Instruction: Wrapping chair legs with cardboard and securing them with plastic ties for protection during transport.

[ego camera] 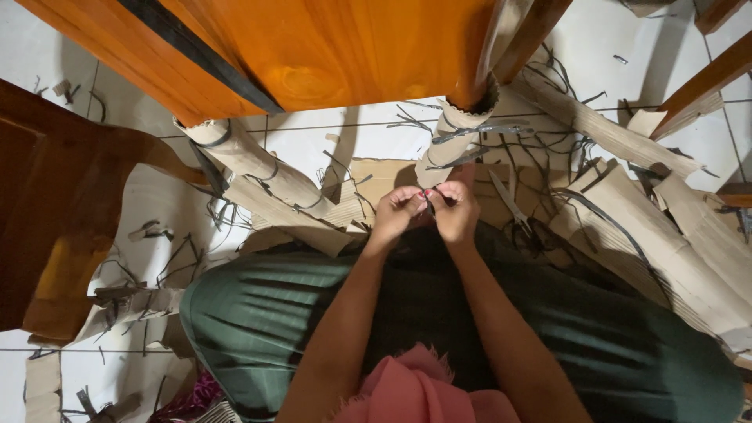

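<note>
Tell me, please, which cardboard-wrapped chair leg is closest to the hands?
The right-hand wrapped leg, directly above both hands, with grey strips hanging off it. The other wrapped leg slants away further left.

One head-worn camera looks steeply down, close over the person's lap and the tiled floor (345, 141) (no second view shares this scene), facing forward under an orange wooden table (345, 47).

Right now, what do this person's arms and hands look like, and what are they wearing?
Both arms are bare to above the elbow, with no sleeves, watch or bracelets in view. The left hand and right hand wear no gloves; some nails carry red polish. A pink cloth and green skirt show below.
</note>
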